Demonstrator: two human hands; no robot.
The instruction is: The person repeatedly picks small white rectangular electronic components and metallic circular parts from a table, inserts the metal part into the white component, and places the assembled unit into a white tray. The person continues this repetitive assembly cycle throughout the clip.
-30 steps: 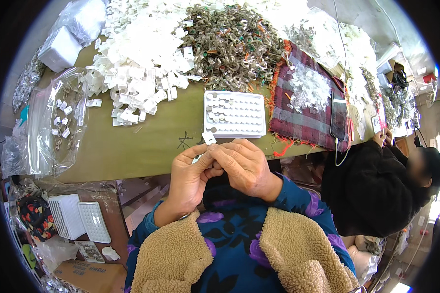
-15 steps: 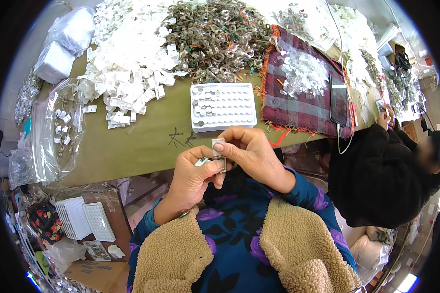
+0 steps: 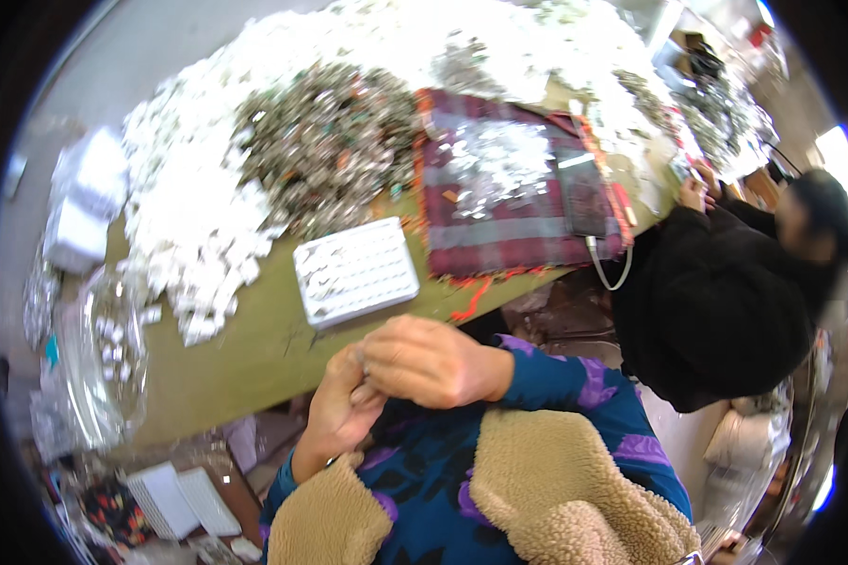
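My left hand (image 3: 337, 407) and my right hand (image 3: 429, 363) meet in front of my body, below the near edge of the table. Both have curled fingers, the right partly over the left. Whatever is between the fingers is hidden and smeared by motion. Just beyond them on the table sits a white tray (image 3: 371, 308) with rows of small round cups, some at its left holding small round grey pieces.
White plastic pieces (image 3: 198, 235) and tangled greyish parts (image 3: 325, 141) are heaped beyond the tray. A plaid cloth (image 3: 528, 247) bears clear pieces (image 3: 495, 160) and a cabled phone (image 3: 586, 198). A person in black (image 3: 716, 311) works at the right. Plastic bags (image 3: 89, 377) lie left.
The view has turned, so the table appears shifted left and lower. My right hand has closed over my left, covering the small white and clear pieces that showed between the fingers before.
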